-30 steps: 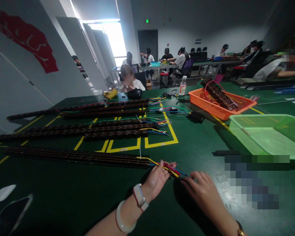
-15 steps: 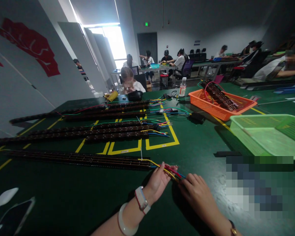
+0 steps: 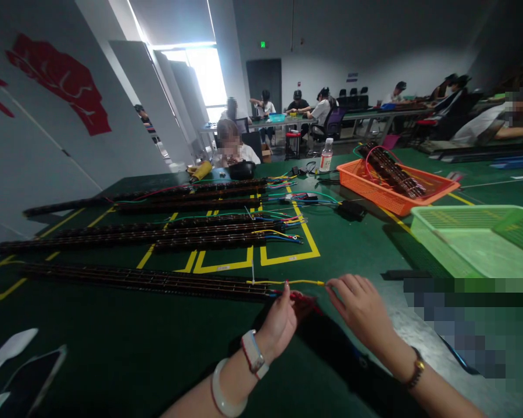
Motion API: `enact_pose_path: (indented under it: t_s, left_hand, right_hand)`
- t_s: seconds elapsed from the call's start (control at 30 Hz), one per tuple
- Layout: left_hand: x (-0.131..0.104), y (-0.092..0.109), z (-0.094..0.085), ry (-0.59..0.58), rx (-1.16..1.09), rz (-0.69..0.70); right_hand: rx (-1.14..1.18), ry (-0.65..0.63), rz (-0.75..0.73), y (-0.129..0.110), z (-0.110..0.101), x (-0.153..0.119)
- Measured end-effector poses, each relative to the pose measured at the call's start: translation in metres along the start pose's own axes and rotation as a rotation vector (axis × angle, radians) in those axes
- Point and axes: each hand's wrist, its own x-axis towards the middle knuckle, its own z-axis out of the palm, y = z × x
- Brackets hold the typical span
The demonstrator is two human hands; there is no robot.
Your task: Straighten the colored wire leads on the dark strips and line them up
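A long dark bundle of strips (image 3: 148, 280) lies across the green table, with wires coming from its right end. My left hand (image 3: 281, 322) is closed around the red wires (image 3: 303, 299) near that end, its thumb pointing up. My right hand (image 3: 357, 305) pinches the tip of the yellow wire (image 3: 296, 283), which is stretched nearly straight to the right. A white tie (image 3: 253, 271) stands up where the yellow wire leaves the bundle. Further back lie several similar bundles (image 3: 209, 237) with coloured wire ends.
At the right are an orange basket (image 3: 370, 194) holding a dark bundle and a green basket (image 3: 475, 255). A bottle (image 3: 326, 155) stands behind. A dark flat object (image 3: 35, 380) is at the lower left. Other people sit at tables further off.
My right hand has moved up and slightly right, pulling the yellow wire away from the others and straightening it. My left hand stays near the bundle's end. The view has shifted slightly.
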Motion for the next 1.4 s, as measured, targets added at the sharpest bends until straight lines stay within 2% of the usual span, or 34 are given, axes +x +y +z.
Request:
enact_pose_path:
  t_s: [0.17, 0.37, 0.57, 0.7, 0.8, 0.9, 1.0, 1.13, 1.2, 1.4]
  left_hand:
    - [0.003, -0.001, -0.004, 0.113, -0.01, 0.066]
    - [0.003, 0.004, -0.004, 0.175, -0.026, 0.188]
    - [0.006, 0.005, -0.006, 0.188, -0.019, 0.181]
    - [0.008, 0.004, -0.008, 0.205, -0.033, 0.162]
    - [0.009, 0.004, -0.008, 0.205, -0.044, 0.151]
    - [0.008, 0.005, -0.008, 0.188, -0.035, 0.14]
    - [0.007, 0.007, -0.007, 0.155, -0.029, 0.147]
    - [0.006, 0.009, -0.006, 0.116, -0.005, 0.137]
    - [0.006, 0.01, -0.006, 0.101, -0.004, 0.126]
    - [0.01, 0.011, -0.008, 0.081, 0.005, 0.13]
  right_hand:
    - [-0.076, -0.046, -0.038, 0.018, 0.019, 0.031]
    - [-0.063, -0.104, -0.058, 0.018, 0.049, 0.052]
    - [0.172, -0.229, 0.027, 0.026, 0.082, 0.05]
    - [0.352, -0.222, 0.05, 0.031, 0.094, 0.041]
    - [0.448, -0.188, 0.038, 0.032, 0.092, 0.036]
    - [0.517, -0.135, 0.023, 0.03, 0.081, 0.031]
    - [0.55, -0.049, -0.094, 0.025, 0.064, 0.029]
    - [0.418, -0.03, -0.406, 0.015, 0.051, 0.028]
    - [0.331, -0.039, -0.49, 0.009, 0.051, 0.028]
    - [0.188, -0.033, -0.48, 0.007, 0.061, 0.029]
